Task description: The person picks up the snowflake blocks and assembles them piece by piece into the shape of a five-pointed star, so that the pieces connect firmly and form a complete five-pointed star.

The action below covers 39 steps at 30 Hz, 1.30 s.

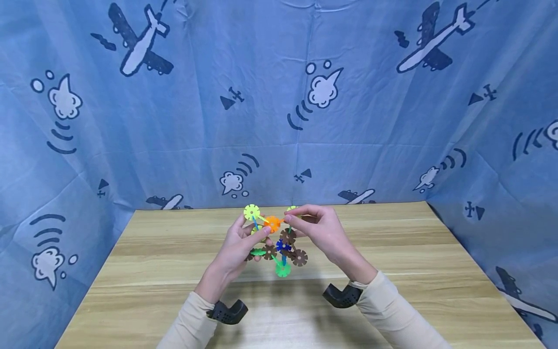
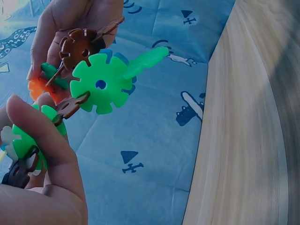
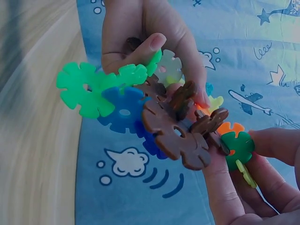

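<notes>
A joined structure of notched plastic snowflake discs is held between both hands above the table. My left hand (image 1: 237, 245) grips its left side, thumb by an orange disc (image 1: 272, 224), with a yellow disc (image 1: 251, 212) above. At the upper right, my right hand (image 1: 324, 232) pinches a second orange disc (image 3: 231, 128) between thumb and fingers, beside a dark green disc (image 3: 237, 149). Brown discs (image 1: 299, 258), a dark blue disc (image 1: 283, 245) and a bright green disc (image 2: 101, 84) make up the lower part. Fingers hide some of the joints.
The wooden table (image 1: 144, 271) lies below the hands. A blue curtain (image 1: 270, 121) printed with planes and clouds hangs behind it and along the sides. Black wrist mounts (image 1: 228, 312) sit at both cuffs.
</notes>
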{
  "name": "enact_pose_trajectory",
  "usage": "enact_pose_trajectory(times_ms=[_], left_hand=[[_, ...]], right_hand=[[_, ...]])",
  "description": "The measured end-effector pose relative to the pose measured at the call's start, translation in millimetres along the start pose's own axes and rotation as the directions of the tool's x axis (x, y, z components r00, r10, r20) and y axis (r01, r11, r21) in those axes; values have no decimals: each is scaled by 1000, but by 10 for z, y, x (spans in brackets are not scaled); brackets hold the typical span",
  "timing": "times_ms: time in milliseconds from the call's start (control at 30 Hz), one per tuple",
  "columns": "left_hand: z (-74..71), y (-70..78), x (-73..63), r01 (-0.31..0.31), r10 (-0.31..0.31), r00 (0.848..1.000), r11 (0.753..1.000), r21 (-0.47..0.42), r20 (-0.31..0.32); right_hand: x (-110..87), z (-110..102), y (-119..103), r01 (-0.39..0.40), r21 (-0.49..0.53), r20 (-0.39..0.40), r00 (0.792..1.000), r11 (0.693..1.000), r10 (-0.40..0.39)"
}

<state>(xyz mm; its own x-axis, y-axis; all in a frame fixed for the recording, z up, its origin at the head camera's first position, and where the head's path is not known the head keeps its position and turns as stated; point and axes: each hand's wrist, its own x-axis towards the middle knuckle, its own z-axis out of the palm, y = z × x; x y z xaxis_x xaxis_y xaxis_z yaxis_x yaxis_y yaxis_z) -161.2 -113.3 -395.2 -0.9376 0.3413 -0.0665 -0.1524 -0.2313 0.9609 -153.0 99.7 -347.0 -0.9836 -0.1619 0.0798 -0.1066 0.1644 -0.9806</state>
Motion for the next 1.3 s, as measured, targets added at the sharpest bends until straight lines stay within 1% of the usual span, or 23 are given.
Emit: enact_pose_trajectory(times_ms=[200, 433, 667, 900, 1200, 1300], left_hand=[[7, 20, -6, 7, -7, 1000, 1000, 5, -3], [4, 17, -6, 3, -3, 1000, 1000, 0, 7], [-9, 7, -11, 11, -11, 1000, 1000, 4, 5], [-12, -3, -13, 17, -17, 1000, 1000, 13, 3], [-32, 0, -26, 17, -18, 1000, 999, 27, 22], [-25, 3, -30, 15, -15, 1000, 1000, 24, 24]], right_hand=[[0, -9, -19, -27, 26, 15, 1000, 999, 27], [8, -16, -29, -21, 9, 20, 1000, 1000, 21], [20, -15, -15, -12, 28, 27, 1000, 1000, 11], [28, -12, -12, -17, 50, 38, 999, 999, 15], [16, -37, 1, -21, 28, 55, 998, 999, 19], [12, -37, 1, -27, 36, 55, 998, 999, 25]])
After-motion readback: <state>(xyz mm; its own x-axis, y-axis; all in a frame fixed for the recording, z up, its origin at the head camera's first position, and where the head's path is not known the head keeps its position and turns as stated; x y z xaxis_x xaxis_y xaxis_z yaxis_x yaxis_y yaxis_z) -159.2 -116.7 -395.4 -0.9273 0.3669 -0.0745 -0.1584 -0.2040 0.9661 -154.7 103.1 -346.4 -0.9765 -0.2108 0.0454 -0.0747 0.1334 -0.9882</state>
